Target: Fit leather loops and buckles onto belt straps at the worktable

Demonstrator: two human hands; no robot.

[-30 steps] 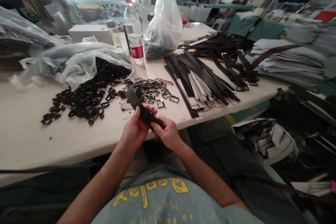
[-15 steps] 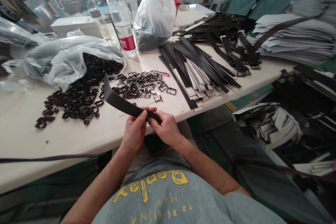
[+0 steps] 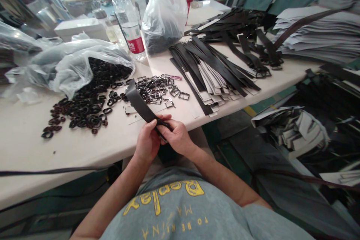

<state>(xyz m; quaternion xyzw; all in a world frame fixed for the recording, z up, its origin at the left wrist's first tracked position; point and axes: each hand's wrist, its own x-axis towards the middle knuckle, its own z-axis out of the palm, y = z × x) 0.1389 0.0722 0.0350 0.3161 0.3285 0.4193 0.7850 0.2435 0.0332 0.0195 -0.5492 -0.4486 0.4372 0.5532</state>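
A black belt strap (image 3: 140,104) rises from between my hands, its free end curling up and to the left over the table. My left hand (image 3: 147,140) pinches the strap with the thumb on top. Beside it, my right hand (image 3: 177,135) grips the strap's near end, where a dark buckle seems to sit; the fingers hide most of it. Just beyond the strap lies a pile of metal buckles (image 3: 157,89). To the left spreads a heap of dark belt loops (image 3: 90,114), spilling from a clear plastic bag (image 3: 73,63).
Black and white strap pieces (image 3: 213,71) lie fanned out on the right of the table (image 3: 92,153). Behind the buckles stand a water bottle (image 3: 132,33) and a tied plastic bag (image 3: 164,15). Stacked sheets (image 3: 312,35) sit far right; a container of scraps (image 3: 292,131) is below.
The strap's free end has swung to the right and stands steeper. Both hands stay closed on it, with the near end tilted slightly lower.
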